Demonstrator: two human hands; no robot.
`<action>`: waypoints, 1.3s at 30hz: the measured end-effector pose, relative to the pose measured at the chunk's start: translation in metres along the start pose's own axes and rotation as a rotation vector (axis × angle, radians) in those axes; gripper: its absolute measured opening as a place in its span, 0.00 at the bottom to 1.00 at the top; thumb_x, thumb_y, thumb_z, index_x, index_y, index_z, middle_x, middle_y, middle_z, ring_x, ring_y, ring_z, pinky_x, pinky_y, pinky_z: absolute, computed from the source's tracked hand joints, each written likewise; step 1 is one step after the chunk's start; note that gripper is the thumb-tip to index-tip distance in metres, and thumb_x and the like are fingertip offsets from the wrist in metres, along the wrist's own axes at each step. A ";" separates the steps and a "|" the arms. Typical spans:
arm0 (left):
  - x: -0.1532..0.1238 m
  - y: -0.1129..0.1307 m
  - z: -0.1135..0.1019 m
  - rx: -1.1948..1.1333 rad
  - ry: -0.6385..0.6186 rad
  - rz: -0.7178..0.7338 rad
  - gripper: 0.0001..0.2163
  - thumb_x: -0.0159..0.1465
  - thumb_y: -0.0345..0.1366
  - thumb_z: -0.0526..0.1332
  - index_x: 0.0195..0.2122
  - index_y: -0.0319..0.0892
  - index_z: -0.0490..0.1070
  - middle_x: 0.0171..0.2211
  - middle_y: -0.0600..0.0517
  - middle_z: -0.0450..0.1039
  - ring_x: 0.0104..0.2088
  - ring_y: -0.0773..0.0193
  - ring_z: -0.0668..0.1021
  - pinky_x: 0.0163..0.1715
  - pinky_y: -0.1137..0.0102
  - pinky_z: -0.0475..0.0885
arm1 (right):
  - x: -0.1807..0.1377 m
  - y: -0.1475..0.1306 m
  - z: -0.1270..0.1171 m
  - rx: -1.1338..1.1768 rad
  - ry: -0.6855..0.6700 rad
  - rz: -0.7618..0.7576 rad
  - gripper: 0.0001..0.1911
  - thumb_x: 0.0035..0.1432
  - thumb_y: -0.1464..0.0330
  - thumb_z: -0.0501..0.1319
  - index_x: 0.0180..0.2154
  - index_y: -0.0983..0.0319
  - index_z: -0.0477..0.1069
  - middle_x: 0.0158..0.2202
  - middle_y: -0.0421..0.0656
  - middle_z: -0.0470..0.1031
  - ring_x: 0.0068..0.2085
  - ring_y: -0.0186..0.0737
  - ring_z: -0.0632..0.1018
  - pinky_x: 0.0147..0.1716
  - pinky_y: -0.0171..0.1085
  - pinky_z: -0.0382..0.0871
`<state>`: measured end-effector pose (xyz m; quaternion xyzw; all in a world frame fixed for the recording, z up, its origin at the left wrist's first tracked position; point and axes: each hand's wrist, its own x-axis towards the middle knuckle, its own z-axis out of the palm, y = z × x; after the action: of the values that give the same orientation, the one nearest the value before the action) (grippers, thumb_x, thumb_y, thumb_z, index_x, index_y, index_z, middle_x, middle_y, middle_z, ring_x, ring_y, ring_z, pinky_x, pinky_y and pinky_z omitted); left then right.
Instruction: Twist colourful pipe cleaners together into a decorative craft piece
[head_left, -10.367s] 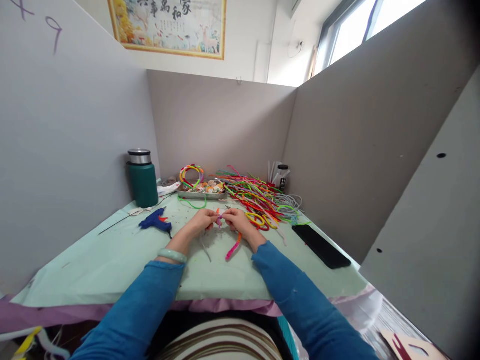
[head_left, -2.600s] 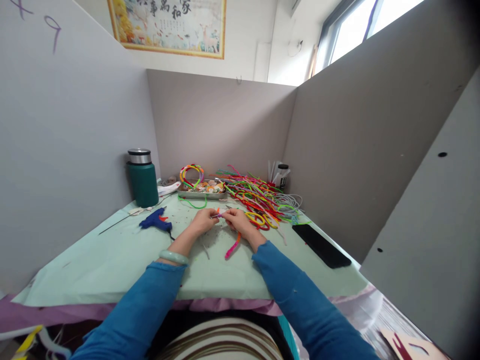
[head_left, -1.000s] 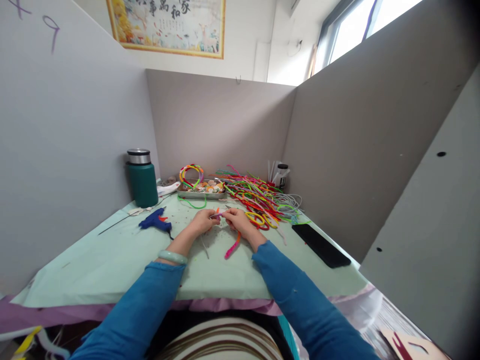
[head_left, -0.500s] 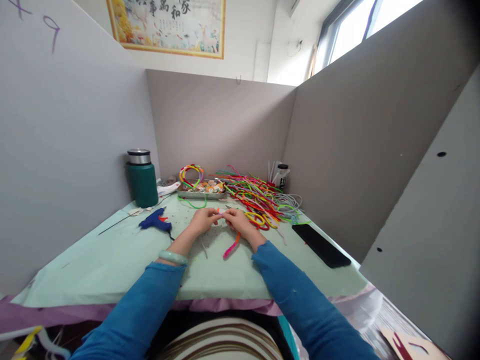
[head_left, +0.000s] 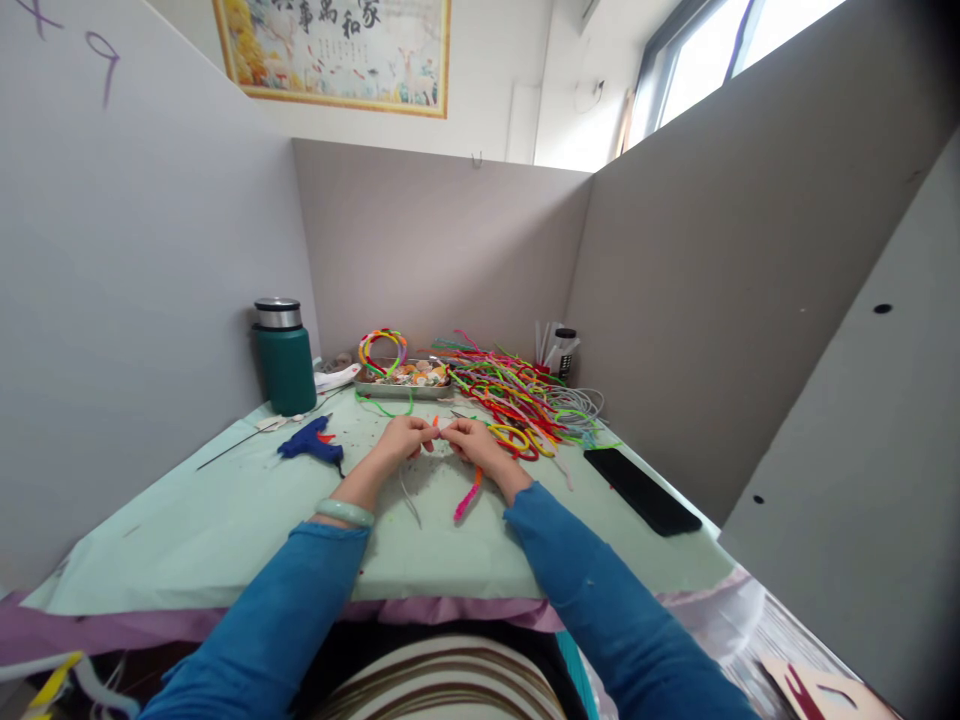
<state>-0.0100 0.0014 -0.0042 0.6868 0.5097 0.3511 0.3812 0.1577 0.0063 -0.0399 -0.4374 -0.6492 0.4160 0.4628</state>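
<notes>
My left hand (head_left: 406,440) and my right hand (head_left: 474,443) meet over the middle of the table, their fingertips pinched almost against each other. A pink and orange pipe cleaner (head_left: 468,497) hangs below my right hand, and a bit of orange pokes up between the fingertips. From under my left hand a thin grey wire (head_left: 409,500) trails down toward me. The exact spot where the fingers grip is too small to make out. Left of my hands lies a blue glue gun (head_left: 311,441) with an orange trigger.
A heap of coloured pipe cleaners (head_left: 517,390) lies behind my right hand. Farther back stand a metal tray (head_left: 405,391) of small pieces and a multicoloured ring (head_left: 382,335). A green bottle (head_left: 285,365) is at left, a black phone (head_left: 641,490) at right. Grey partitions (head_left: 442,240) enclose the table.
The hanging pink and orange end has swung slightly right. The grey wire below my left hand shows longer and reaches lower. My fingertips have shifted a little.
</notes>
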 end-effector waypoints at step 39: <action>-0.006 0.008 0.002 -0.237 -0.013 -0.099 0.19 0.47 0.50 0.68 0.21 0.39 0.64 0.14 0.58 0.62 0.13 0.74 0.62 0.16 0.74 0.54 | 0.001 0.000 0.000 0.007 0.009 -0.037 0.17 0.49 0.55 0.62 0.25 0.63 0.67 0.18 0.34 0.60 0.18 0.27 0.59 0.17 0.31 0.50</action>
<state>-0.0060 -0.0064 0.0016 0.6132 0.4953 0.3851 0.4800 0.1580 0.0070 -0.0400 -0.4256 -0.6537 0.4075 0.4749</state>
